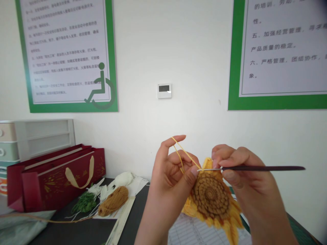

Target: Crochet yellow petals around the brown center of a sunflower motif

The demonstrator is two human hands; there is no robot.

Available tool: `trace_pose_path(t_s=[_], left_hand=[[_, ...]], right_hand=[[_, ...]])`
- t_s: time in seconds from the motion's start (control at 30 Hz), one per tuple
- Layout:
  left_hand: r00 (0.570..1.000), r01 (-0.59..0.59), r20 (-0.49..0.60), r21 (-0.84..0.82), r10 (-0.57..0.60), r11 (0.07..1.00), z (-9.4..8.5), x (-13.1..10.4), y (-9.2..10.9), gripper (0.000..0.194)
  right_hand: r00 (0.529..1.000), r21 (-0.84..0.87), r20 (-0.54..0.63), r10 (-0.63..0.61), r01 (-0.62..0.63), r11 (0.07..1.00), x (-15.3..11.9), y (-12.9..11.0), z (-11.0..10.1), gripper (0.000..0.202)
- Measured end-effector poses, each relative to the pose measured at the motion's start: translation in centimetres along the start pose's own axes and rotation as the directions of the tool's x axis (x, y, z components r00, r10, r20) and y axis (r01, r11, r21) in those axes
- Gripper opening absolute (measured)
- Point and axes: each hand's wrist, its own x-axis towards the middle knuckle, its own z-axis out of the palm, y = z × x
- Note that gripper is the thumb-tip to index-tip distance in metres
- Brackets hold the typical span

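Note:
A crocheted sunflower (211,194) with a brown round centre and yellow petals hangs between my hands. My left hand (176,170) pinches its upper left edge between thumb and fingers. Over the raised left index finger runs a strand of yellow yarn (186,152), which drops to the flower's edge. In my right hand (242,170) is a crochet hook (265,168) with a dark handle, held level. Its metal tip lies at the flower's top edge, close to my left thumb. The right fingertips also touch a yellow petal there.
Dark red gift bags (61,177) stand on the dark table at left, before a drawer unit (46,132). Near them lie brown yarn (113,200), green yarn (84,202), white yarn (124,178) and a pale strip (120,221). A printed sheet (194,231) lies below the flower.

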Motion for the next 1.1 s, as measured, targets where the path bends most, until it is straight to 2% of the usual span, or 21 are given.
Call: trace_pose_path(t_s=[0.07, 0.17, 0.27, 0.4, 0.5, 0.63, 0.7, 0.93, 1.1], left_hand=[[1.0, -0.007, -0.014, -0.041, 0.006, 0.999, 0.1, 0.0, -0.1, 0.051], [1.0, -0.008, -0.031, -0.063, 0.006, 0.998, 0.1, 0.0, -0.1, 0.062], [1.0, -0.012, -0.027, -0.094, 0.01, 0.995, 0.2, 0.0, 0.0, 0.077], [0.999, 0.017, -0.029, -0.117, -0.021, 0.993, 0.3, -0.1, 0.2, 0.084], [1.0, 0.023, -0.011, -0.105, -0.024, 0.994, 0.5, -0.2, 0.4, 0.082], [0.998, 0.047, -0.03, -0.028, -0.048, 0.998, 0.6, -0.4, 0.8, 0.072], [0.997, 0.063, -0.045, 0.013, -0.062, 0.998, 0.8, -0.5, 1.0, 0.069], [0.985, 0.083, -0.163, 0.14, -0.06, 0.987, 1.9, -0.9, 1.6, 0.06], [0.976, 0.044, -0.219, 0.273, 0.017, 0.961, 2.3, -1.2, 1.7, 0.052]], right_hand=[[0.999, 0.085, -0.031, 0.005, -0.002, 0.996, 0.1, 0.1, 0.6, 0.01], [0.998, 0.046, -0.056, -0.01, 0.012, 0.999, 0.0, 0.0, 1.3, 0.011], [0.999, -0.005, -0.024, -0.026, 0.026, 1.0, 0.0, -0.1, 1.3, 0.009], [0.999, 0.12, 0.007, 0.037, -0.037, 0.992, 0.3, 0.2, 1.1, 0.005], [1.0, 0.15, -0.018, 0.007, -0.004, 0.989, 0.5, 0.4, 1.2, 0.004], [0.982, -0.043, -0.045, -0.185, 0.183, 0.982, 0.4, 0.4, 1.6, 0.007], [0.97, -0.075, -0.062, -0.236, 0.231, 0.97, 0.3, 0.3, 1.7, 0.007], [0.963, 0.005, -0.159, -0.218, 0.222, 0.975, -0.2, 0.7, 1.7, 0.005], [0.971, 0.058, -0.17, -0.169, 0.181, 0.982, -0.3, 0.5, 2.1, 0.005]])
